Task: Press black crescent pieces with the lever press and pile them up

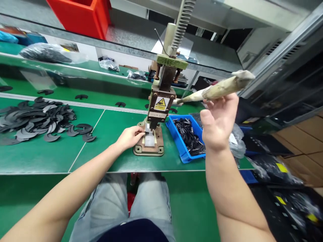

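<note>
A hand press (158, 107) with a tall spring stands on the green bench, its base plate bolted under the ram. My left hand (130, 137) is at the left of the press base, thumb and fingers pinched on a small black part (147, 133) under the ram. My right hand (220, 122) is raised at the tape-wrapped press lever (218, 89), palm turned up, fingers behind the lever and thumb apart from it. Beside the press, a blue bin (182, 150) holds many small black parts.
A pile of curved black pieces (35, 119) lies on the green bench (101, 158) at left. Behind, a green conveyor strip (101, 90) carries several black pieces. A red bin (80, 20) sits on the shelf above. Plastic-wrapped bags (237, 141) lie to the right.
</note>
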The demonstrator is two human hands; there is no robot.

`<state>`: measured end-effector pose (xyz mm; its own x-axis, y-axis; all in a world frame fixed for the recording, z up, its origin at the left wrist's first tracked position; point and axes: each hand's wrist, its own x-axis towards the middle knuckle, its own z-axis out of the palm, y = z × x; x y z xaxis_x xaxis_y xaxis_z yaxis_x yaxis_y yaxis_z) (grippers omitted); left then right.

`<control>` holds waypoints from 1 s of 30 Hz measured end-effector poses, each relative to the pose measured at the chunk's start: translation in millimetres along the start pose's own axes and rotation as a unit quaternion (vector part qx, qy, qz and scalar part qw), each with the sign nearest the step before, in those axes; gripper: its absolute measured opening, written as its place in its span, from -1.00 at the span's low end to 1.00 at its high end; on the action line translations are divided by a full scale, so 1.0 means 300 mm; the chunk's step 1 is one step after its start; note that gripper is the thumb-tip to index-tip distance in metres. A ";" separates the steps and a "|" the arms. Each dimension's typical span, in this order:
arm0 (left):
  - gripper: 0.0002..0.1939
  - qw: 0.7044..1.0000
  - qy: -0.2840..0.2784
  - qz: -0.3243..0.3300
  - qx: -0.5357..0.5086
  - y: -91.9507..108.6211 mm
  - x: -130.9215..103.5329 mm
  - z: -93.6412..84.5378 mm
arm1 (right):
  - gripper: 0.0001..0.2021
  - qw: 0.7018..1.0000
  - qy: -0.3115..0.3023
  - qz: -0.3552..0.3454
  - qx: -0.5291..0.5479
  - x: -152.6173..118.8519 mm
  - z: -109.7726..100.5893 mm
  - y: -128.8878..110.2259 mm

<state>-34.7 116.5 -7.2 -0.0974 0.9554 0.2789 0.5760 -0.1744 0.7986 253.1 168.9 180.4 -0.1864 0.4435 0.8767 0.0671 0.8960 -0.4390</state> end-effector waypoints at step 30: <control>-0.62 0.946 0.049 -0.028 0.320 -0.249 -0.144 -0.525 | -0.96 0.988 0.062 -0.081 -0.118 -0.341 0.104 0.025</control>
<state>-201.3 50.6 5.3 -0.1982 0.9267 0.3193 0.9384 0.0853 0.3349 242.2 129.4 81.2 -0.0933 0.2806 0.9553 0.2749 0.9294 -0.2462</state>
